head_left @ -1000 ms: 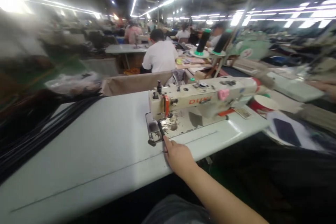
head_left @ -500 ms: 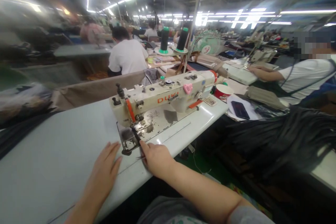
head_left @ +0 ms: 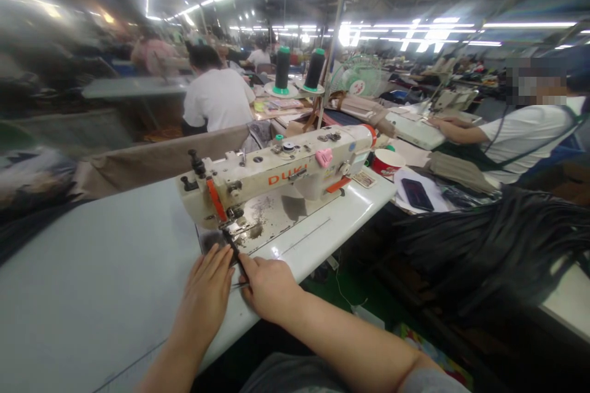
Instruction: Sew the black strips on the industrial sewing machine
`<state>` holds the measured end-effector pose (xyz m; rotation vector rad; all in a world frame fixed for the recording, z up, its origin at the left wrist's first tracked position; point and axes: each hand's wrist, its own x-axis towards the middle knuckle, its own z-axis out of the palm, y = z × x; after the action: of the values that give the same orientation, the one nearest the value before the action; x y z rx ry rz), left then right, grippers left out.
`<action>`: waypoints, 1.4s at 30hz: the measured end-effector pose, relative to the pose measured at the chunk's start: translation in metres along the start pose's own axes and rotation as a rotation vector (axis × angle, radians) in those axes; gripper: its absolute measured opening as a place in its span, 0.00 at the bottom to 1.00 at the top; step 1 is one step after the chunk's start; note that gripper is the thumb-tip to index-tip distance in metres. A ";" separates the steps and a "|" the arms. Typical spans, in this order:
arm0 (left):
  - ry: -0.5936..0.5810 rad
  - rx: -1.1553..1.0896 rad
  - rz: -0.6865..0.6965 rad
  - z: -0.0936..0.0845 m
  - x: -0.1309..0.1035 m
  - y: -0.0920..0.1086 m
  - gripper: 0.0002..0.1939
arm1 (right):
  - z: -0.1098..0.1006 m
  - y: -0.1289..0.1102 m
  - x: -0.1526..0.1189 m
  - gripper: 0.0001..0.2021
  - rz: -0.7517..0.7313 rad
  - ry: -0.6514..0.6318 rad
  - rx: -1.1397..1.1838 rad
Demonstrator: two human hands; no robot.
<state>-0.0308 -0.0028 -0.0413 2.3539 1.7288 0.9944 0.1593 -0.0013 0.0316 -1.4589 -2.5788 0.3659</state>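
A white sewing machine [head_left: 276, 175] with orange parts stands on the white table. Under its needle end runs a narrow black strip [head_left: 232, 247], which comes out toward me. My left hand [head_left: 209, 288] lies flat at the left of the strip, fingers extended and close together, fingertips beside the machine's base plate. My right hand [head_left: 267, 287] is closed on the near end of the strip, its index finger pointing toward the needle area. A thin dark end pokes out between the two hands.
Two black thread cones [head_left: 283, 72] stand behind the machine. To the right are a red tub [head_left: 387, 164], a phone [head_left: 416, 194] and a heap of black strips [head_left: 479, 252]. A person in white [head_left: 530, 132] works at the far right.
My left hand has moved right and forward, up beside the strip and close to my right hand. The view has shifted slightly, so the machine appears further left.
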 end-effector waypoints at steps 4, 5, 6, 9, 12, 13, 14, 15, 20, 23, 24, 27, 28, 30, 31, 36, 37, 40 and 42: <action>-0.001 0.068 0.017 0.000 -0.001 0.002 0.24 | 0.001 0.000 0.000 0.27 0.013 -0.003 0.026; -0.004 0.090 0.021 0.000 0.000 0.003 0.24 | 0.001 0.000 0.000 0.26 0.014 -0.002 0.031; -0.008 0.111 0.027 0.000 0.000 0.003 0.24 | 0.001 0.000 0.000 0.26 0.013 0.000 0.034; -0.013 0.159 0.043 -0.001 0.001 0.006 0.23 | 0.002 0.000 0.000 0.26 0.023 0.001 0.033; -0.013 0.196 0.043 -0.003 0.003 0.011 0.22 | 0.001 0.001 0.001 0.27 0.042 -0.018 0.043; -0.015 0.211 0.041 -0.004 0.004 0.013 0.22 | 0.001 0.001 0.002 0.27 0.047 -0.026 0.045; -0.021 0.226 0.039 -0.005 0.005 0.015 0.22 | 0.000 0.001 0.003 0.27 0.050 -0.031 0.046; -0.029 0.239 0.037 -0.007 0.006 0.017 0.21 | 0.000 0.001 0.004 0.27 0.050 -0.033 0.045; -0.062 0.262 0.007 -0.012 0.009 0.023 0.21 | 0.001 0.002 0.006 0.26 0.041 -0.009 0.029; -0.077 0.259 -0.002 -0.013 0.010 0.024 0.20 | 0.005 0.004 0.006 0.25 0.029 0.031 0.029; -0.078 0.258 -0.001 -0.014 0.010 0.025 0.21 | 0.007 0.005 0.006 0.24 0.023 0.049 0.034; -0.068 0.253 0.003 -0.014 0.010 0.025 0.21 | 0.014 0.010 0.006 0.24 0.009 0.118 0.062; -0.064 0.251 0.003 -0.014 0.010 0.025 0.21 | 0.016 0.012 0.005 0.23 0.003 0.145 0.075; -0.065 0.248 -0.001 -0.014 0.010 0.026 0.21 | 0.020 0.015 0.005 0.22 -0.013 0.200 0.109; -0.070 0.248 -0.006 -0.014 0.010 0.026 0.21 | 0.021 0.016 0.004 0.21 -0.022 0.225 0.126; -0.099 0.243 -0.041 -0.015 0.012 0.026 0.21 | 0.025 0.020 0.003 0.14 -0.083 0.318 0.175; -0.106 0.243 -0.051 -0.015 0.013 0.026 0.21 | 0.025 0.021 0.003 0.13 -0.094 0.331 0.180; -0.139 0.248 -0.104 -0.016 0.019 0.027 0.22 | 0.027 0.022 0.003 0.11 -0.113 0.338 0.199; -0.171 0.244 -0.150 -0.016 0.024 0.028 0.22 | 0.027 0.023 0.003 0.11 -0.117 0.335 0.212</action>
<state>-0.0120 0.0029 -0.0061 2.3179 2.0212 0.5709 0.1695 0.0092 -0.0012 -1.1778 -2.2692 0.3345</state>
